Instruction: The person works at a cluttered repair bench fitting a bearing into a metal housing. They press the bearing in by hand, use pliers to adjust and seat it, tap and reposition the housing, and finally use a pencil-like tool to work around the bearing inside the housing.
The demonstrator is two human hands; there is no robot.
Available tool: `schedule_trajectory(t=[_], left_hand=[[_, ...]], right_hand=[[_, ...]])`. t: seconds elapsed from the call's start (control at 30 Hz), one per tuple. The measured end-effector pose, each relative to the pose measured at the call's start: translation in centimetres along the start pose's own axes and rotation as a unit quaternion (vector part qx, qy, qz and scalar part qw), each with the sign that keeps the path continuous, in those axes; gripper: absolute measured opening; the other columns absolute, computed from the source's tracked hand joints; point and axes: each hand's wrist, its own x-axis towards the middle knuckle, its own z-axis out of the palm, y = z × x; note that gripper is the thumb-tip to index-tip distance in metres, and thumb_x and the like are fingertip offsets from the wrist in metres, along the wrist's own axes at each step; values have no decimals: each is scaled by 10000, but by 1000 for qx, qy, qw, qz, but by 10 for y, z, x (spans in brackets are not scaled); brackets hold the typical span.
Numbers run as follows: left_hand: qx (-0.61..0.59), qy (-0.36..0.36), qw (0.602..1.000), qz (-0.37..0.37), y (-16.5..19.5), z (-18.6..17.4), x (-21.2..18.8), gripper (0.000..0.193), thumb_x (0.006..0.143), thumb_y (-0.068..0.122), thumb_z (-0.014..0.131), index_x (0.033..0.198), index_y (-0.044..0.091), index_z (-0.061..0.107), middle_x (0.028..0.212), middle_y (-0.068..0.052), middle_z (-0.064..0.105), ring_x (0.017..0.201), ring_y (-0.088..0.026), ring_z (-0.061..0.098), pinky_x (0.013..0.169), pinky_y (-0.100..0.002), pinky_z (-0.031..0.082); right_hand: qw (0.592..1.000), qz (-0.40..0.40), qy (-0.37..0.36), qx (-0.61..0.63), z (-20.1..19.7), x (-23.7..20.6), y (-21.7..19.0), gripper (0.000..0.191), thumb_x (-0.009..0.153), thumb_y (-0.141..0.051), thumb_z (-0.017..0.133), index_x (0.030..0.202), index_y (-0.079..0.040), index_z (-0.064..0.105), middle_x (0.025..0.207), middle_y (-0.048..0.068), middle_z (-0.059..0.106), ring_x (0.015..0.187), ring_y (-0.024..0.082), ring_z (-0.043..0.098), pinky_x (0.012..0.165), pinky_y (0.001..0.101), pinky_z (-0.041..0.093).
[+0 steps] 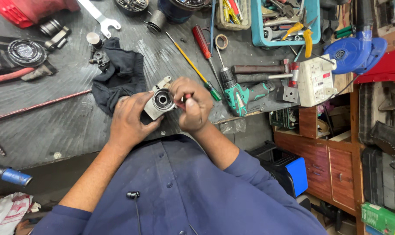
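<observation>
My left hand (130, 116) grips a light grey metal gear housing (159, 102) with a round bearing opening facing up. My right hand (191, 104) is closed around a small red-handled tool (186, 96), its tip against the housing's right side. Both hands are just above the near edge of the dark workbench (54, 126). A dark cloth (121, 78) lies just behind the housing.
On the bench lie a green cordless drill (238, 93), a red screwdriver (202, 43), a yellow screwdriver (193, 65), a hammer (260, 69), a spanner (99, 17), a white power strip (315, 80), a blue tool tray (284, 24) and a blue grinder (354, 50). Wooden drawers (332, 161) stand at right.
</observation>
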Motion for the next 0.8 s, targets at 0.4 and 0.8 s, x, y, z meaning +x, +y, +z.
schedule_trajectory(t=[0.4, 0.8], left_hand=[[-17, -5, 1000, 2, -9, -3, 1, 711, 725, 250, 897, 1337, 78, 577, 1250, -99, 672, 1144, -294, 650, 972, -437, 463], [-13, 6, 1000, 8, -14, -4, 2, 735, 695, 243, 894, 1340, 78, 582, 1261, -104, 664, 1133, -295, 644, 978, -440, 456]], right_hand=[[980, 154, -125, 18, -9, 34, -20, 878, 916, -556, 576, 1586, -19, 394, 1281, 124, 576, 1048, 176, 557, 946, 306, 468], [989, 125, -73, 37, -3, 14, -16, 704, 937, -508, 586, 1468, -65, 450, 1209, 114, 508, 1054, 201, 535, 909, 339, 447]])
